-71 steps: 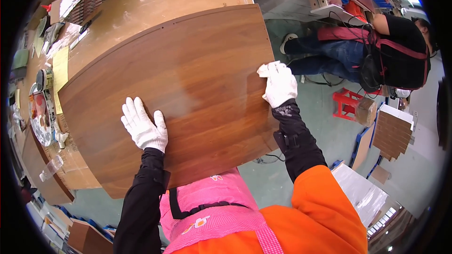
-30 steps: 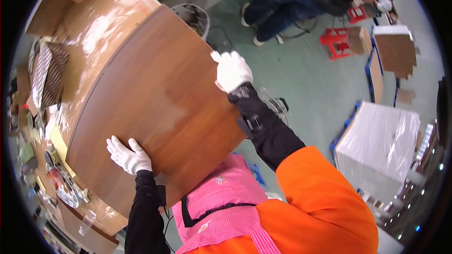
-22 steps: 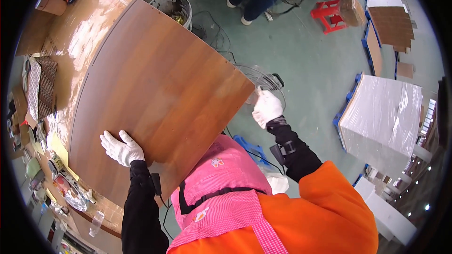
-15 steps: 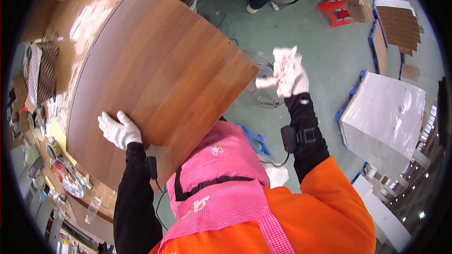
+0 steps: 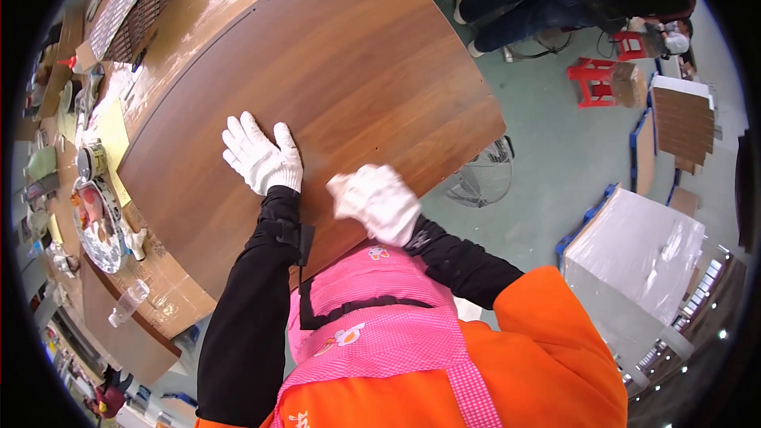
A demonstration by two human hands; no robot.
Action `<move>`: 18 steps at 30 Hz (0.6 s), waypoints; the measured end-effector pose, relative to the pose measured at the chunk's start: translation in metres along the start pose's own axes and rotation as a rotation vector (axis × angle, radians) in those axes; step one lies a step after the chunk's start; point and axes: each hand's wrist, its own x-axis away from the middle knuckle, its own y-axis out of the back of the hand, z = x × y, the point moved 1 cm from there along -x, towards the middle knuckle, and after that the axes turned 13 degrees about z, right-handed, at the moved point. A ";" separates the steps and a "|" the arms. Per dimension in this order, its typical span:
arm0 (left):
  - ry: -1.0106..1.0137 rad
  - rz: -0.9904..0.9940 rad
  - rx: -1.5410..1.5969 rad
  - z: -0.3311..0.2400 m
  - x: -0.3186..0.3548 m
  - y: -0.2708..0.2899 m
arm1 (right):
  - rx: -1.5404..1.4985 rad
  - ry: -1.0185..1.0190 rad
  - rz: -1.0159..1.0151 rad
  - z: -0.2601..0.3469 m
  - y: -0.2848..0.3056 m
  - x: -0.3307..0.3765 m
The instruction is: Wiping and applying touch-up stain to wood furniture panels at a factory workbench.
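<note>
Both hands have shifted: the right hand [image 5: 376, 202], off the board's edge half a second ago, now rests on the brown wooden board [image 5: 333, 87] near its close edge, blurred, fingers curled. Beside it, the left hand [image 5: 260, 154] lies flat, fingers spread. Beyond the right hand, a fan [image 5: 481, 178] sits on the floor.

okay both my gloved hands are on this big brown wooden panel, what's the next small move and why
Probably slide the right hand out along the near edge toward the corner by the floor fan. Both hands sit close together near your body, the left hand flat with fingers spread, while much of the wooden panel hangs out over the green floor, so a wider hold would likely steady it.
</note>
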 end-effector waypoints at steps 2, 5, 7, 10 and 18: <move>-0.037 -0.015 0.045 0.018 0.001 0.000 | 0.058 0.174 -0.279 0.010 -0.012 -0.006; -0.317 0.019 0.122 0.070 0.007 0.023 | 0.192 0.118 0.126 -0.023 0.019 -0.013; -0.409 0.033 0.125 0.099 0.011 0.041 | 0.383 -0.214 -0.102 -0.064 0.019 0.002; -0.450 0.122 0.140 0.121 0.025 0.061 | -0.221 -0.468 -0.536 -0.145 -0.010 0.034; 0.276 -0.417 0.586 0.257 0.117 0.052 | -0.256 -0.346 -0.445 -0.062 -0.112 0.022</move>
